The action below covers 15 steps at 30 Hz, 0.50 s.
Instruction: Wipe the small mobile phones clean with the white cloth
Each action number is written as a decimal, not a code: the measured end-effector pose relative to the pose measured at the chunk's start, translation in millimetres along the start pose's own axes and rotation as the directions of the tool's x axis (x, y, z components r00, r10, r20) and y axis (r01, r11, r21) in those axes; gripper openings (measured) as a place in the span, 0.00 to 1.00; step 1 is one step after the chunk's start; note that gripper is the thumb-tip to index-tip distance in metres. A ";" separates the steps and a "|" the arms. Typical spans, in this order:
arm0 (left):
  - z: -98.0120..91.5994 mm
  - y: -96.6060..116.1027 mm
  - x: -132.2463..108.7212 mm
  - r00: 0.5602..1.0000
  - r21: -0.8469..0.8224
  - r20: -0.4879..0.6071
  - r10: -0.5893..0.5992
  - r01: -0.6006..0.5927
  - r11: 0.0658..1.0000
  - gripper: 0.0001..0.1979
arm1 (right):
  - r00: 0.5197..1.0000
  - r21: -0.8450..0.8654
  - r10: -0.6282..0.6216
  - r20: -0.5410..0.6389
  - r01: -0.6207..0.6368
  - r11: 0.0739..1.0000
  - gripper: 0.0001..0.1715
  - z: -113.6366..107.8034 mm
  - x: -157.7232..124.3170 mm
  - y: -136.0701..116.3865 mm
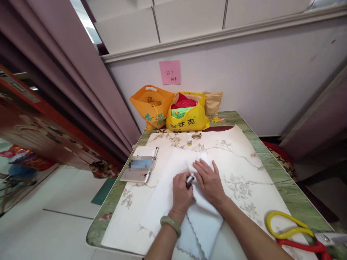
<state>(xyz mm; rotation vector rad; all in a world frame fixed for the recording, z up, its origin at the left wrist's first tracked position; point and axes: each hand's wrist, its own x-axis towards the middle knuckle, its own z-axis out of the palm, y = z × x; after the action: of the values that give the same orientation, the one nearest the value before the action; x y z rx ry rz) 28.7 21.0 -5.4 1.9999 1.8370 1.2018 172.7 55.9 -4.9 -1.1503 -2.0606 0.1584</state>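
Wrapped round a small black-and-silver tool [189, 181], my left hand [182, 193] rests on a white cloth [168, 187]; the fist hides most of the tool, so its kind is unclear. Just to its right, my right hand [209, 180] lies on the same cloth, fingers stretched and slightly spread, pressing it down. Toward me the cloth is folded over and shows a pale blue piece [188, 234] with zigzag-cut edges. A jade-coloured bangle [170, 225] sits on my left wrist. Beneath it all is a floral-printed sheet [235, 155].
Phones [135, 176] lie on the left. A small bottle [189, 140] stands beyond the cloth. Large scissors [300, 233] with yellow and red handles lie near right. Orange bag [151, 106], yellow bag [187, 113] and brown pouch [213, 103] stand against the wall.
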 end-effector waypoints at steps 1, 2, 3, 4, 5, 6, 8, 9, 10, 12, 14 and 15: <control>-1.1 1.6 0.4 1.000 0.004 0.019 0.015 -0.015 1.000 0.11 | 0.998 -0.012 0.057 -0.037 -0.057 0.998 0.21 2.1 -0.9 4.6; -1.7 2.9 0.9 0.999 0.004 0.037 0.023 -0.023 1.000 0.10 | 0.993 -0.015 0.100 -0.066 -0.101 0.995 0.20 4.2 -2.0 8.8; -2.0 3.7 1.4 0.999 0.006 0.045 0.019 -0.020 1.000 0.09 | 0.987 -0.013 0.134 -0.088 -0.135 0.991 0.19 6.3 -3.3 12.4; -1.8 4.1 1.9 0.999 0.012 0.050 0.009 -0.010 1.000 0.08 | 0.982 -0.007 0.159 -0.104 -0.161 0.987 0.19 8.2 -4.6 15.3; -1.4 4.2 2.6 0.999 0.019 0.054 -0.002 0.001 1.000 0.07 | 0.977 0.000 0.180 -0.113 -0.181 0.983 0.19 9.8 -5.7 17.5; -0.8 3.9 3.2 0.998 0.026 0.057 -0.014 0.012 1.000 0.07 | 0.973 0.007 0.199 -0.119 -0.200 0.980 0.19 11.3 -6.7 19.2; 0.2 2.8 4.3 0.998 0.032 0.056 -0.026 0.024 0.999 0.06 | 0.963 0.024 0.240 -0.121 -0.239 0.971 0.20 13.3 -7.6 22.0; 0.2 2.2 4.5 0.998 0.025 0.053 -0.027 0.025 0.999 0.05 | 0.956 0.040 0.269 -0.121 -0.266 0.963 0.20 13.8 -7.5 23.3; -0.1 1.8 4.4 0.998 0.007 0.049 -0.028 0.028 1.000 0.04 | 0.944 0.065 0.306 -0.120 -0.300 0.952 0.21 14.1 -7.4 24.8; -2.0 1.5 2.9 0.999 -0.067 0.033 -0.035 0.037 0.997 0.05 | 0.908 0.141 0.400 -0.121 -0.384 0.913 0.24 13.8 -7.1 28.4; -4.9 2.1 0.1 1.000 -0.178 -0.010 -0.028 0.026 0.984 0.08 | 0.856 0.251 0.498 -0.143 -0.455 0.854 0.27 13.2 -8.1 32.2; -6.5 2.6 -1.4 0.999 -0.231 -0.047 -0.016 0.004 0.973 0.09 | 0.833 0.309 0.530 -0.162 -0.467 0.828 0.28 13.0 -9.3 33.9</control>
<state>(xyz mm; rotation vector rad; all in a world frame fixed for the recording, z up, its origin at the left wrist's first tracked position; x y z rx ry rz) 26.6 16.7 -0.2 1.8482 1.6390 1.4010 190.0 71.7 -34.2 -1.4451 -1.4339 0.5033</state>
